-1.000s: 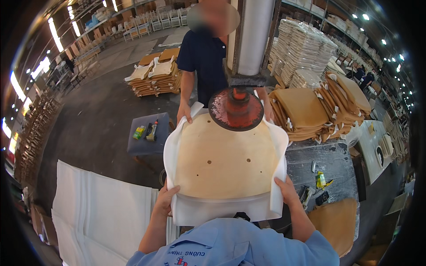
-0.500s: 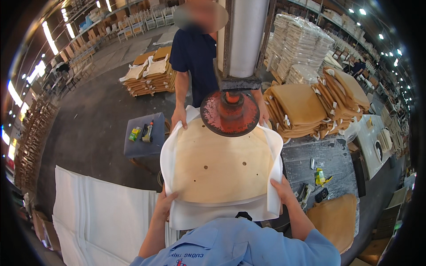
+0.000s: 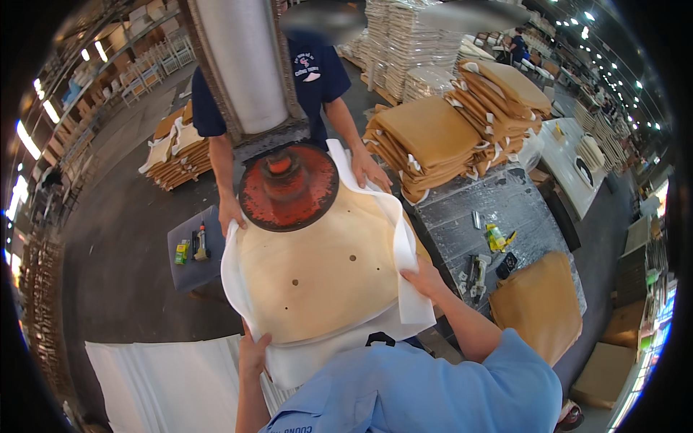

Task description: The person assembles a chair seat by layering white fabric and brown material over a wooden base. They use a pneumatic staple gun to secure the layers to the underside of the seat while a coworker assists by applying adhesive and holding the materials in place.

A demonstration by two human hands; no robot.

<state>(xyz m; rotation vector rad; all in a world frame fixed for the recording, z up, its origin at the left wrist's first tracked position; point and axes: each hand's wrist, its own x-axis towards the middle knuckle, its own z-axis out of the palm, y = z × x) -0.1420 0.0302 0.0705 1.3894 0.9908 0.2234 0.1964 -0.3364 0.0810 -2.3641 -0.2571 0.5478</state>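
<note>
A pale plywood seat panel (image 3: 325,267) with several drilled holes lies on a white sheet (image 3: 289,364), apparently foam or padding, whose edges curl up around it. My left hand (image 3: 254,352) is closed on the sheet at the panel's near left corner. My right hand (image 3: 424,278) grips the upturned sheet edge on the right. Above the panel's far part is a round, worn red press disc (image 3: 289,189) at the end of a grey press column (image 3: 242,65). Across from me, a co-worker's hands (image 3: 369,172) rest at the sheet's far edges.
Brown padded seats (image 3: 426,141) are stacked at the far right, beside a grey worktable (image 3: 476,209) with tools on it. One brown seat (image 3: 538,303) lies near my right arm. White sheets (image 3: 166,382) lie at lower left; a blue-grey stool (image 3: 195,252) holds tools.
My view has turned, so the scene sits tilted and shifted left. Both my hands keep hold of the sheet. The co-worker's hand on the right now shows more fully beside the disc.
</note>
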